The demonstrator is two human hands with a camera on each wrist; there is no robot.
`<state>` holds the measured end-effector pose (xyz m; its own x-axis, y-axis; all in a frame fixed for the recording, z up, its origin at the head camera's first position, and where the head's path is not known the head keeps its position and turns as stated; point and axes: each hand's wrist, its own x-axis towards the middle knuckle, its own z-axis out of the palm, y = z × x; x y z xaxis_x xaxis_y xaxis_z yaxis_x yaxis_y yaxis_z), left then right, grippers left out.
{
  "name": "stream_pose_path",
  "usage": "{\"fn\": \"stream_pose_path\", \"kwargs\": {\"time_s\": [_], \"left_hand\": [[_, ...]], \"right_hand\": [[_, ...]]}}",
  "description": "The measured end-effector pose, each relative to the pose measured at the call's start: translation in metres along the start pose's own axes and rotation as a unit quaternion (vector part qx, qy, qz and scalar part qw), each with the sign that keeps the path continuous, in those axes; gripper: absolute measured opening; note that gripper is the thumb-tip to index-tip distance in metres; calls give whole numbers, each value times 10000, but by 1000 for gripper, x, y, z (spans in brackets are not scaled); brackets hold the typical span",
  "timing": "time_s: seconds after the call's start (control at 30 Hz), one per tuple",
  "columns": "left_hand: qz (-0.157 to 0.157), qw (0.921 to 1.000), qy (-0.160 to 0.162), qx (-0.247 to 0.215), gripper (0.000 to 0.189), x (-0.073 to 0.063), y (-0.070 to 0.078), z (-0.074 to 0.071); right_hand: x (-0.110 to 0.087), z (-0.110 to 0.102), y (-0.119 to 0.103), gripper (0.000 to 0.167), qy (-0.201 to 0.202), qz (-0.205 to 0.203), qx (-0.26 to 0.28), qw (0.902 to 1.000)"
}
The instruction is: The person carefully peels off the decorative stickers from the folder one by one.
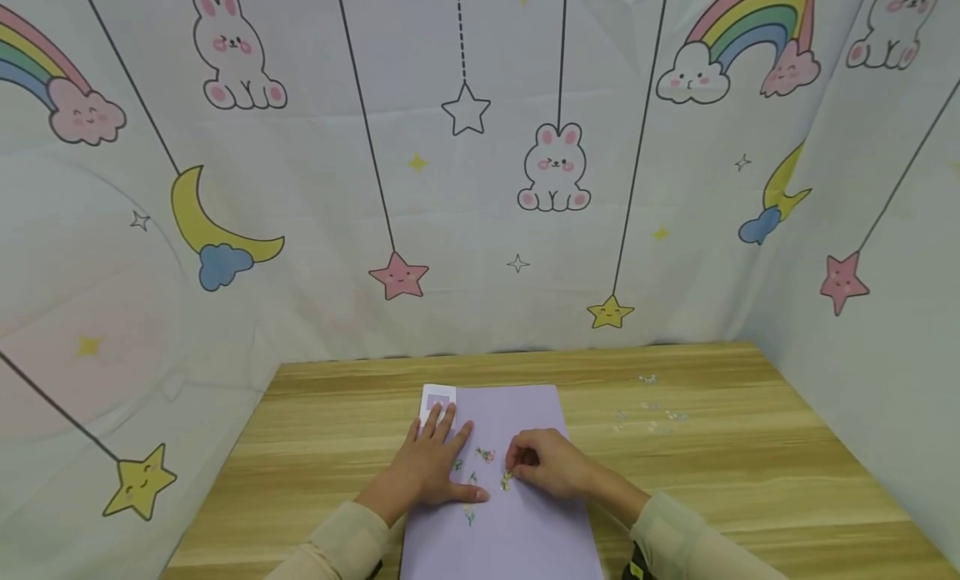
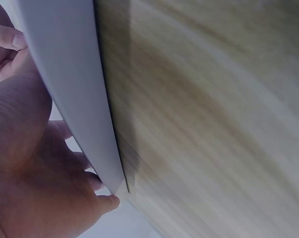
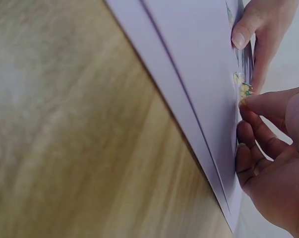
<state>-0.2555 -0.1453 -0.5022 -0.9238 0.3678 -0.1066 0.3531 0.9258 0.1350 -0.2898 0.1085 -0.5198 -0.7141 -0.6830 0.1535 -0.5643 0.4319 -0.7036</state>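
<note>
A purple folder or booklet (image 1: 510, 413) lies on the wooden table. My left hand (image 1: 431, 467) rests on its left side with fingers spread, the thumb beside small flower stickers. Between thumb and forefinger, my right hand (image 1: 551, 463) pinches a yellow flower sticker (image 3: 245, 90) right at the purple surface, its other fingers curled. Up and left of that sticker is a pink flower sticker (image 1: 486, 455). A small green sticker (image 1: 458, 464) shows by the left fingers, and a long-stemmed flower sticker (image 1: 470, 513) lies below the left thumb, partly hidden.
On the table to the right lie several small clear, pale pieces (image 1: 651, 407). A white label (image 1: 437, 392) sits at the folder's top left corner, partly under the left fingertips. Behind the wooden table (image 1: 337, 405) hangs a white cloth (image 1: 480, 205) printed with rabbits, stars and rainbows.
</note>
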Motion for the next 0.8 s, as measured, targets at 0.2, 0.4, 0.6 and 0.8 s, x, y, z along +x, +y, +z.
{"fn": "stream_pose_path", "kwargs": {"time_s": [0.2, 0.4, 0.6, 0.8], "left_hand": [[2, 10000, 13, -31, 114, -3, 2, -5], [41, 10000, -16, -36, 113, -1, 1, -2], [30, 10000, -36, -47, 113, -1, 1, -2], [21, 10000, 3, -48, 114, -4, 3, -5]], "right_hand": [[-2, -2, 3, 17, 178, -9, -13, 9998], [-4, -14, 7, 16, 363, 181, -88, 9991], [-8, -30, 12, 14, 626, 315, -137, 9974], [-17, -46, 19, 15, 793, 407, -216, 9958]]}}
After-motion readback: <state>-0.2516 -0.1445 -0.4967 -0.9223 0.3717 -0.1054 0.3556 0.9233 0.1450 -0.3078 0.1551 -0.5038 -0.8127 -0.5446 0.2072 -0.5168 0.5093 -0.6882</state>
